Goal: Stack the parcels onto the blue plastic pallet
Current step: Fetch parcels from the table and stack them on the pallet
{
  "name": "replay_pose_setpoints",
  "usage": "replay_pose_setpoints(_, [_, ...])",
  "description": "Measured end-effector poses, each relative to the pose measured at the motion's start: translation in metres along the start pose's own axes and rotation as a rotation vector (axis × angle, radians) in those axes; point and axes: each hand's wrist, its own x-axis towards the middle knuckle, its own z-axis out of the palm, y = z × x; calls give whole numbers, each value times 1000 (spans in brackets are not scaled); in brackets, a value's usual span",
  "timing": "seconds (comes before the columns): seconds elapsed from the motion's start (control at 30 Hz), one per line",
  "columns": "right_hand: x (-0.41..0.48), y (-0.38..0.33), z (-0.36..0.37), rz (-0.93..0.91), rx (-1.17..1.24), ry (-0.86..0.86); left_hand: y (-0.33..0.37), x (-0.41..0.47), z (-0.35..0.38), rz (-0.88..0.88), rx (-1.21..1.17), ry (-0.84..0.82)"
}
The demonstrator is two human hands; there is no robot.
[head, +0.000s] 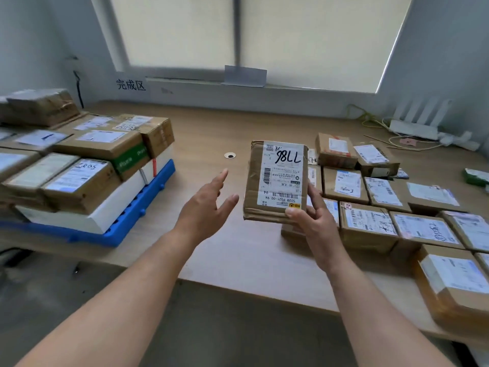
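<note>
My right hand [312, 226] grips the lower right corner of a brown cardboard parcel [276, 181] with a white label marked 7786, held tilted above the wooden table [238, 250]. My left hand [209, 205] hovers open just left of that parcel, fingers spread, touching nothing. The blue plastic pallet [137, 207] lies at the left of the table and carries several stacked parcels [82, 178], white boxes below and brown ones on top.
Several labelled brown parcels [391, 207] lie in rows on the right side of the table. A white router [415, 125] and cables sit at the back right. A sign with characters [131, 84] hangs under the window. The table's front edge is near my forearms.
</note>
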Motion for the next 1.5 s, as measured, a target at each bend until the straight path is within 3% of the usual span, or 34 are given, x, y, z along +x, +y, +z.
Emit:
replay_pose_setpoints(0.13, [15,-10,58,-42,-17,-70,-43,5,-43,6,214,107])
replay_pose_setpoints(0.37, [36,-18,161,-77,3,-125,-123,6,-120,-2,367,188])
replay_pose_setpoints(0.93, [100,-31,366,-72,84,-310,-258,9,-256,-174,531,273])
replay_pose_setpoints(1.5, [238,-11,509,-41,112,-284,-384,123,-342,-173,603,266])
